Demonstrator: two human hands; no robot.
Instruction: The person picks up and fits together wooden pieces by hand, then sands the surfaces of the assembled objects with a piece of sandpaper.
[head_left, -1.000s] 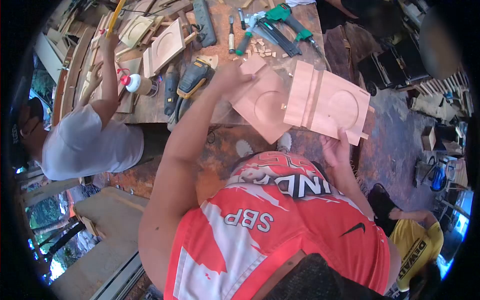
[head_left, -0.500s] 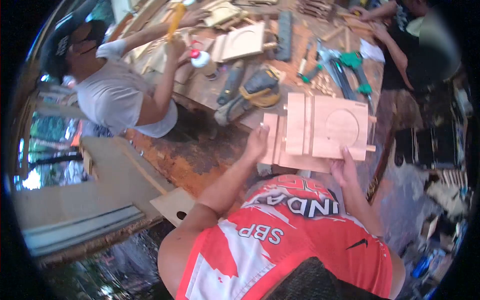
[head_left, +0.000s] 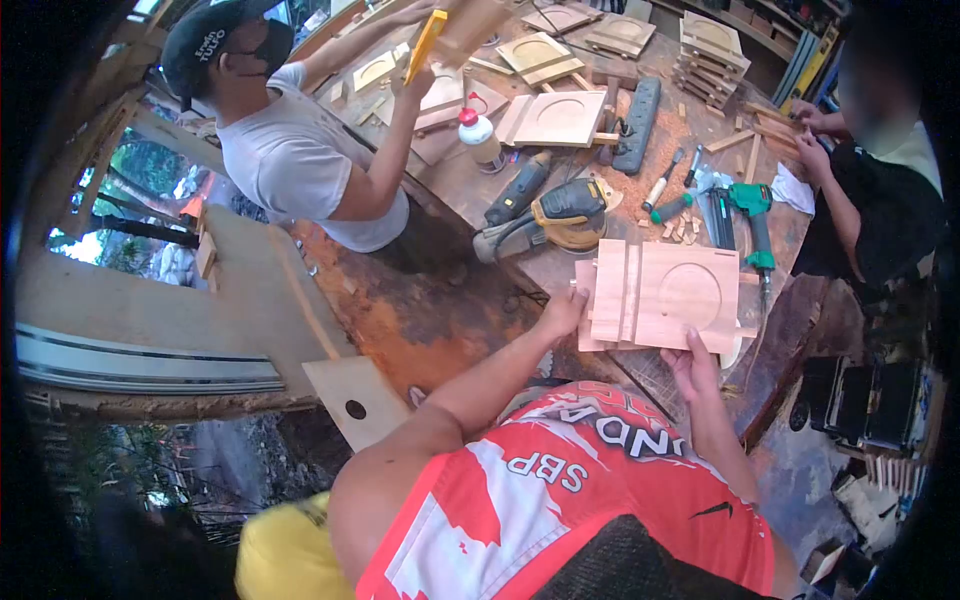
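My left hand [head_left: 565,312] is closed on the left edge of a lower wooden panel [head_left: 584,335], most of which is hidden under another. On top lies a pale wooden panel [head_left: 655,295] with a round recess and a groove across it. My right hand [head_left: 694,368] grips its lower edge, thumb on the face and fingers beneath. Short wooden pieces stick out at its right side. Both panels are held near the bench's front corner, beside a yellow-and-black sander [head_left: 570,215] and a green nail gun [head_left: 750,205].
A glue bottle [head_left: 480,140], a grey power strip [head_left: 637,125] and a screwdriver [head_left: 660,185] lie on the bench. Stacked panels [head_left: 708,60] stand at the back. One co-worker [head_left: 300,150] holds a yellow tool at left; another person [head_left: 870,190] handles wood strips at right.
The lower panel now shows less beyond the top panel's left edge, my left hand being closer in. The view has shifted, so things appear lower and further right.
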